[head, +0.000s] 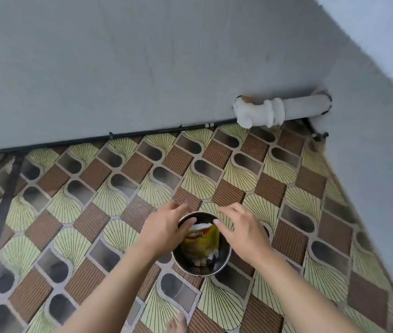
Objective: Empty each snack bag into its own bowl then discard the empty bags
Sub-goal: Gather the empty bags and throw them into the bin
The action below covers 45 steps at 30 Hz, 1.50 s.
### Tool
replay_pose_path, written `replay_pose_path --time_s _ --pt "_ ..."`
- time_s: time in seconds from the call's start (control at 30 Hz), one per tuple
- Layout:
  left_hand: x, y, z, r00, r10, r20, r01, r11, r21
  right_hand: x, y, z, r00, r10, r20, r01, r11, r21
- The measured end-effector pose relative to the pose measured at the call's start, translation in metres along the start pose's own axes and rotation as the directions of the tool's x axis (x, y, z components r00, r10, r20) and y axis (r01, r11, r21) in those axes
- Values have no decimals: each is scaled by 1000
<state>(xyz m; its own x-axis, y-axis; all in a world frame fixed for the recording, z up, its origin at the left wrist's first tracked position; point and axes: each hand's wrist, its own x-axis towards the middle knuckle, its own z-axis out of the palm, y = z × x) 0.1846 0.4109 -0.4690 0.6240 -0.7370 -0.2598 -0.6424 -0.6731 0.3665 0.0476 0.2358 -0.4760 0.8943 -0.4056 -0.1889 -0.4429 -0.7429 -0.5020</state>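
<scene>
Nearest edge, btm centre: bare toes (177, 324) on the floor, blurred.

Both forearms reach fwd from the btm edge and converge on a round shiny metal container (224, 263), which stands on the patterned vinyl floor (75, 207) (green fan shapes, brown ribbed squares, grey ovals).

Yellow foil snack bag (201, 243) w/ red logo sits inside the container, roughly upright, white opened top edge at about rim level on the far side. Small pale-brown bits (201, 261) at the container btm, near side; too small to ID.

L hand (164, 228) over the left rim, fingers loosely spread, gripping nothing. R hand (242, 230) over the right rim, fingers likewise spread and relaxed. Both thumb tips just beside the bag top; contact w/ bag: cannot tell.

Further out: thin black cable (94, 140) along the floor/wall joint. White plastic pipe w/ collar joint (279, 110) low in the corner, far right. Plain grey wall (142, 56) behind.
</scene>
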Motion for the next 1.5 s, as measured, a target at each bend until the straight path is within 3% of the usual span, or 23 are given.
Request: replay_pose_path --time_s 0.3,0.43,0.53,0.63,0.7,0.8,0.9,1.07,1.2,1.33,1.5 --pt "-46 121 -288 993 117 -1 -117 992 45 -27 -144 -259 1000 4 9 -4 999 49" --pt "-55 175 -390 983 179 -47 -178 984 28 -51 -177 -366 996 37 -79 -22 983 183" --pt "-54 214 -438 962 262 -75 -271 949 -163 -67 -183 -421 970 90 -227 2 927 375" --pt "-47 258 -455 932 324 -162 -362 827 -429 -79 -175 -455 907 192 -375 71 807 586" --pt "-38 285 -455 925 329 -191 -371 672 -641 -82 -166 -470 853 295 -430 129 679 723" --pt "-9 316 -445 943 293 -156 -285 477 -831 -77 -145 -486 768 477 -428 194 464 864" --pt "32 345 -431 968 230 -97 -184 397 -899 -57 -116 -500 678 600 -425 229 377 898" --pt "113 387 -410 994 98 -47 -88 466 -881 -4 -63 -527 621 677 -394 84 443 893" --pt "178 406 -391 1000 -2 7 7 590 -807 42 -22 -538 650 701 -295 -112 472 874" --pt "226 412 -361 992 -59 108 117 727 -676 66 -5 -541 738 667 -101 -254 414 874" --pt "245 418 -339 991 -34 132 114 737 -666 81 8 -529 726 682 -85 -307 432 848"
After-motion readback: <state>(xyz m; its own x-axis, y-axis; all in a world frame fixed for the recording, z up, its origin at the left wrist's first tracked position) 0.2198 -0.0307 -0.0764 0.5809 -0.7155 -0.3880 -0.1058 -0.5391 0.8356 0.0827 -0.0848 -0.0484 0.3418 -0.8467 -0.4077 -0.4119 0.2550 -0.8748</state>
